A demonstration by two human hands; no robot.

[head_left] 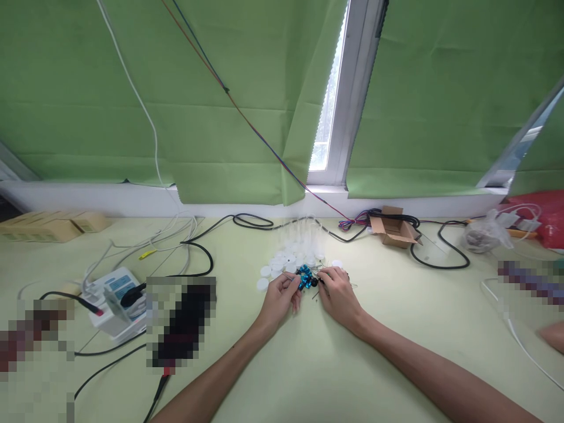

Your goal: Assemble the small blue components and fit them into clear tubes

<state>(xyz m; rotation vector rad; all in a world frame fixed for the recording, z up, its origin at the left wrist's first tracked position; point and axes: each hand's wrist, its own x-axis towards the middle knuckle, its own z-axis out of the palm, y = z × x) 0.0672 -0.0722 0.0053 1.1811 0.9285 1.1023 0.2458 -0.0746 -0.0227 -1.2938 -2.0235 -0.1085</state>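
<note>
A small cluster of shiny blue parts (305,275) with black bits lies between my two hands, in the middle of the table. My left hand (279,295) is closed in a pinch at the left edge of this cluster. What sits between its fingertips is too small to name. On the other side, my right hand (339,295) has its fingers curled down beside a round black piece (314,282). Its fingertips are partly hidden, and anything in them cannot be made out. White round caps (277,262) are spread just behind the hands, with clear tubes (304,232) beyond them.
An open cardboard box (393,230) and black cables (253,222) lie along the back. At left are a white power strip (115,299), a blurred dark object (185,322) and yellowish boxes (46,226). A plastic bag (482,238) and another person's arm (553,336) are at right.
</note>
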